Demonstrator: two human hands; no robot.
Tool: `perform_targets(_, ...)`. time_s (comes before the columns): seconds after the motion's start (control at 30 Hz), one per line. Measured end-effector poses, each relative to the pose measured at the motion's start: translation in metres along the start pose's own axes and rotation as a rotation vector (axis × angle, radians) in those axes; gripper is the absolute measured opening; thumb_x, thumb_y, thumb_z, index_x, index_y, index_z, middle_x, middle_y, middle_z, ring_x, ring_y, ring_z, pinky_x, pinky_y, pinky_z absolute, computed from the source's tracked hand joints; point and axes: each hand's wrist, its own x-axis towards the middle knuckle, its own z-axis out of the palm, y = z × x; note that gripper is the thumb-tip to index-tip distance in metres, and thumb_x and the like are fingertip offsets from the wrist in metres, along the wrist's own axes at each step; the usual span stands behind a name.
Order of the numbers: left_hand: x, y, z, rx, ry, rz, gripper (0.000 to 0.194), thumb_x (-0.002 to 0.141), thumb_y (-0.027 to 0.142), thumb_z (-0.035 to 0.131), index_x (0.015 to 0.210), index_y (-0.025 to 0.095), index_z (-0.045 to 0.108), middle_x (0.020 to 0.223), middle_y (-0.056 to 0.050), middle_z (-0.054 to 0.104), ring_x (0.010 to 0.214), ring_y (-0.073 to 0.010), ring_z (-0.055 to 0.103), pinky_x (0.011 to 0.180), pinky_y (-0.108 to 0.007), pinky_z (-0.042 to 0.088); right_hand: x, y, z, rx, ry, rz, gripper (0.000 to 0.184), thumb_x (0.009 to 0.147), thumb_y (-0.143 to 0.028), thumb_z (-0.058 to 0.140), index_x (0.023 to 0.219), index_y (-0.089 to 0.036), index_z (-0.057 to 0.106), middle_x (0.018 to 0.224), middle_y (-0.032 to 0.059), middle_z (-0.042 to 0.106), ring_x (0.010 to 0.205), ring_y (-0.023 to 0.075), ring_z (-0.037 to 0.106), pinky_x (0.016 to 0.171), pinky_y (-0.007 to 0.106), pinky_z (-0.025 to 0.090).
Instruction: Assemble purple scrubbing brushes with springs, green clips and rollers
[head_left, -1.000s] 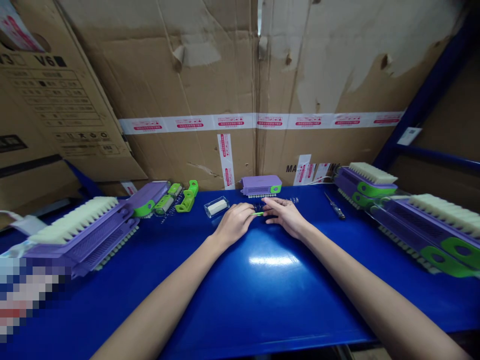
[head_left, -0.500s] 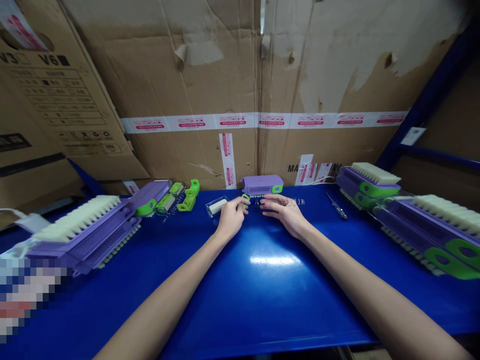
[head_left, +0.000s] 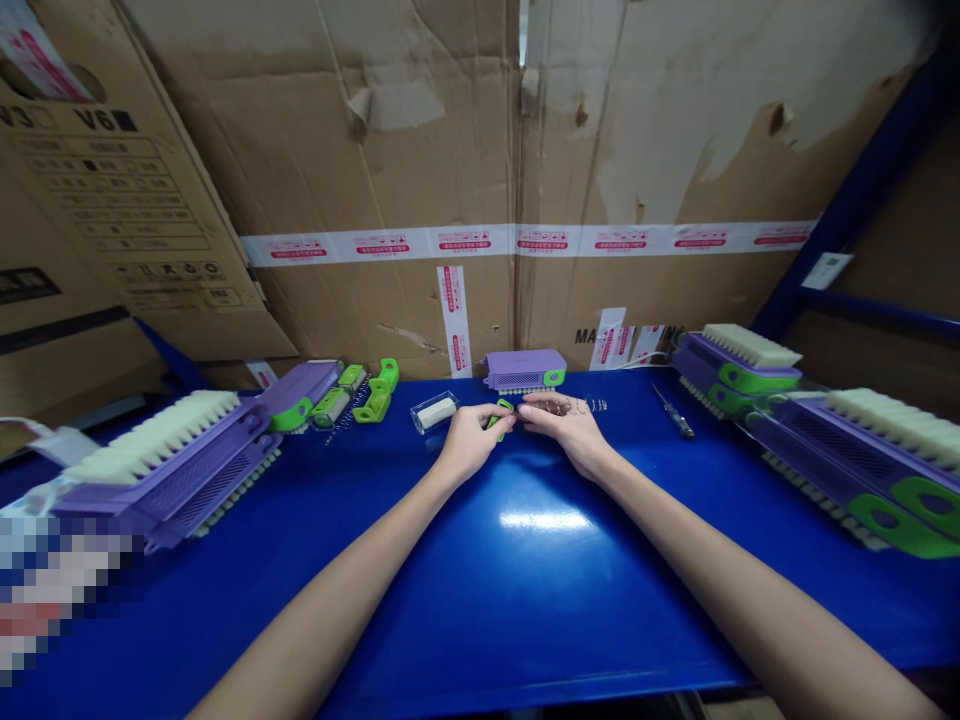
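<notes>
Pinching a small green plastic part, the left hand apparently steadies it facing the right hand, whose fingers grasp a thin coiled metal spring.

Tabletop: blue, glossy.
Purple brush: far edge, middle, bristles down.
Springs: right of middle, towards far edge.
Clear tray: left of middle.
Green brackets: towards far left corner.
Screwdriver: towards far right corner.
Brush stacks: left and right edges.

Small bright-green part, partly finger-covered, pinched in left hand; thin coil spring lying sideways at right hand, perhaps held
</notes>
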Motion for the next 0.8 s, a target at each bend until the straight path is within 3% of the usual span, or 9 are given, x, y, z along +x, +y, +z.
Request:
perform_targets(0.13, -0.001, 0.004, 0.001, -0.046, -0.002, -0.001, 0.02, 0.073, 0.033, 0.064, 0.076, 0.014, 0.068, 0.071, -0.006, 0.069, 0.068, -0.0166, 0.062, 0.064, -0.027, 0.046, -0.001, -0.001, 0.002, 0.042, 0.022, 0.046, 0.034, 0.054, -0.028, 0.082, 0.082, -0.016, 0.069, 0.074, 0.003, 0.071, 0.069, 0.0159, 0.067, 0.07, 0.031, 0.055)
perform_targets(0.43, 0.002, -0.003, -0.003, -0.209, 0.021, -0.087, 0.031, 0.071, 0.043, 0.066, 0.081, 0.013, 0.063, 0.072, -0.006, 0.069, 0.068, -0.0153, 0.063, 0.065, -0.026, 0.045, 0.001, -0.002, -0.004, 0.162, -0.015, 0.039, 0.034, 0.055, -0.026, 0.083, 0.083, -0.015, 0.068, 0.079, 0.0062, 0.073, 0.075, 0.0184, 0.069, 0.079, 0.035, 0.055)
perform_targets(0.67, 0.006, -0.006, -0.011, -0.092, 0.065, -0.077, 0.031, 0.07, 0.045, 0.067, 0.072, 0.014, 0.064, 0.067, -0.003, 0.065, 0.062, -0.0128, 0.056, 0.059, -0.025, 0.041, 0.001, -0.002, -0.005, 0.135, -0.017, 0.018, 0.035, 0.056, -0.029, 0.082, 0.085, -0.016, 0.067, 0.082, 0.0067, 0.073, 0.077, 0.0195, 0.069, 0.08, 0.036, 0.054)
perform_targets(0.8, 0.004, 0.0, -0.012, -0.101, 0.058, -0.049, 0.03, 0.078, 0.042, 0.058, 0.083, 0.015, 0.07, 0.073, -0.005, 0.068, 0.065, -0.0137, 0.057, 0.063, -0.026, 0.043, -0.002, -0.002, 0.0, 0.106, -0.039, 0.051, 0.035, 0.055, -0.028, 0.082, 0.085, -0.016, 0.067, 0.079, 0.0057, 0.073, 0.076, 0.0188, 0.069, 0.078, 0.035, 0.055)
